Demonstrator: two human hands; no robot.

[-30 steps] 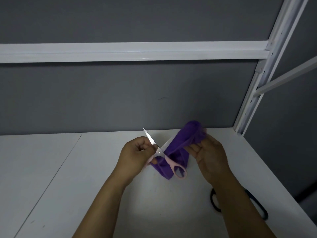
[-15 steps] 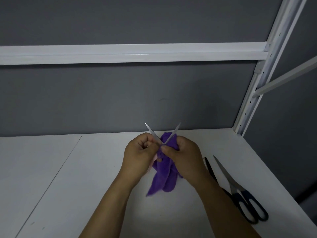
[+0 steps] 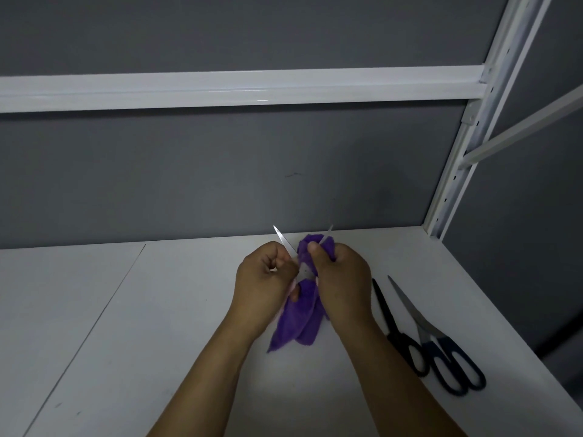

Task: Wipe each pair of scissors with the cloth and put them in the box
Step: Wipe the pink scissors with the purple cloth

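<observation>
My left hand (image 3: 266, 279) grips the pink-handled scissors (image 3: 285, 244) above the white shelf, blades spread apart in a V. One bare blade points up past my left knuckles. My right hand (image 3: 339, 275) pinches the purple cloth (image 3: 298, 323) around the other blade, whose tip shows above the cloth. The rest of the cloth hangs down between my wrists. The pink handles are mostly hidden by my left hand. No box is in view.
Two more pairs of scissors lie on the shelf right of my right arm: an all-black pair (image 3: 396, 329) and a pair with dark blue handles (image 3: 441, 348). A white shelf upright (image 3: 457, 152) stands at the right, a grey wall behind.
My right hand brought the cloth in from the right and closed it round one blade, then slid it slightly up that blade. The scissors on the right came into view.
</observation>
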